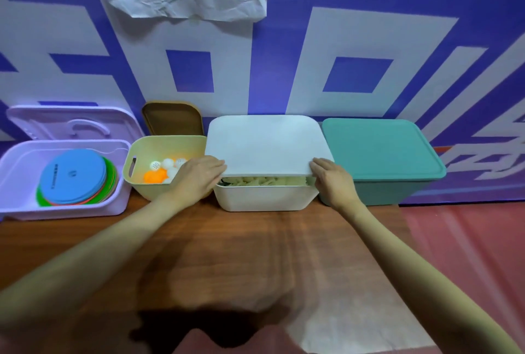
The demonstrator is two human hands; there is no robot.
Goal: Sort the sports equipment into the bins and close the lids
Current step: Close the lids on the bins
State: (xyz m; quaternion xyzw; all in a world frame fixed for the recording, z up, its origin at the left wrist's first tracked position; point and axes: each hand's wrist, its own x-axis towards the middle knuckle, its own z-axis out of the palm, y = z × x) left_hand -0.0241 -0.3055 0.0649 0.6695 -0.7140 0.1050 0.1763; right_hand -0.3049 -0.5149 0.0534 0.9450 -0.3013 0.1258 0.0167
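Bench (227,254): brown wood-grain top, bins in a row at its far edge.
Left hand (199,176): pinching the white lid's near left corner.
Right hand (331,180): pinching its near right corner.
White lid (268,144): over white bin (265,197), near edge raised, pale contents showing.
Yellow bin (142,180): open, white and orange balls (162,170) inside; tan lid (173,122) propped behind.
Purple bin (17,180): open, stacked flat discs (74,177) inside.
Teal bin (383,151): lid on.

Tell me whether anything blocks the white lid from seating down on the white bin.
Nothing visible does. The white lid sits tilted over the white bin, its front edge raised, with the left hand and right hand holding its front corners. The pale contents seem to lie below the rim.
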